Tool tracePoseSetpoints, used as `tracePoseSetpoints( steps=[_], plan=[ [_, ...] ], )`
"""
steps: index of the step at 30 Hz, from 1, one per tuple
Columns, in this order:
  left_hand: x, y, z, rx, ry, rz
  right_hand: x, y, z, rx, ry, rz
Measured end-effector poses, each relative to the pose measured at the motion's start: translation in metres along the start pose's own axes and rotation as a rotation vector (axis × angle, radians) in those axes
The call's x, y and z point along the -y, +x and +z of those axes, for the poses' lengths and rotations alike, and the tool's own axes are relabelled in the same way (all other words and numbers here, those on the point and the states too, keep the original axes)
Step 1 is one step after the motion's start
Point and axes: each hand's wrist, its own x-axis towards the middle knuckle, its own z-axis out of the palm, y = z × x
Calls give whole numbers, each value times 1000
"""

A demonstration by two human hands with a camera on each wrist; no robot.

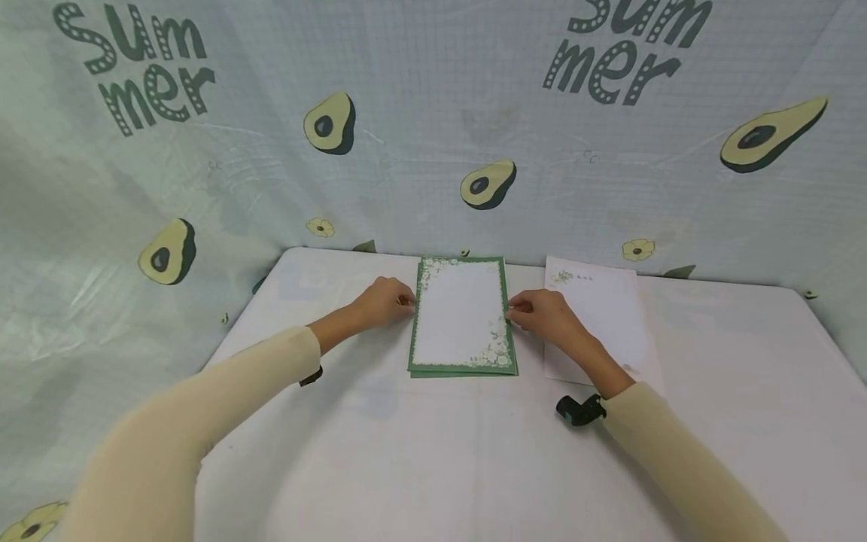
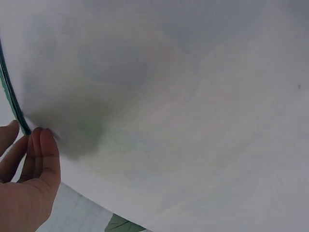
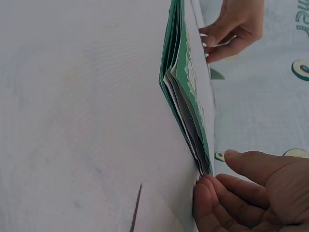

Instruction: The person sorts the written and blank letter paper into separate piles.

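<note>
A stack of green-bordered floral paper (image 1: 463,312) lies at the back middle of the table, with a lower sheet poking out along its front edge. At its left edge my left hand (image 1: 386,302) has thumb and fingertips on either side of the paper. My right hand (image 1: 545,315) meets the opposite edge. From the right wrist, the stack (image 3: 181,87) shows as several layers fanned slightly apart at the side. There my right fingertips (image 3: 205,186) touch the layers' edges, while the thumb (image 3: 236,157) stands off the paper.
Pale paper with a small floral print (image 1: 603,316) lies right of the stack, partly behind my right forearm. A white cloth covers the table (image 1: 420,452). Behind it hangs a sheet printed with avocados and lettering (image 1: 420,113). A black wrist camera (image 1: 579,410) hangs under my right wrist.
</note>
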Motion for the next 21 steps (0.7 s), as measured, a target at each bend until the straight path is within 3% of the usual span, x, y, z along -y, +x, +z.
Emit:
tracePoseSetpoints(
  steps=[4, 12, 21],
  plan=[
    [2, -5, 3, -35, -68, 8, 2, -1, 1, -3, 10, 9],
    [4, -9, 14, -82, -210, -75, 2, -1, 2, -27, 26, 25],
    [2, -6, 20, -111, -218, -126, 0, 1, 4, -31, 37, 66]
  ],
)
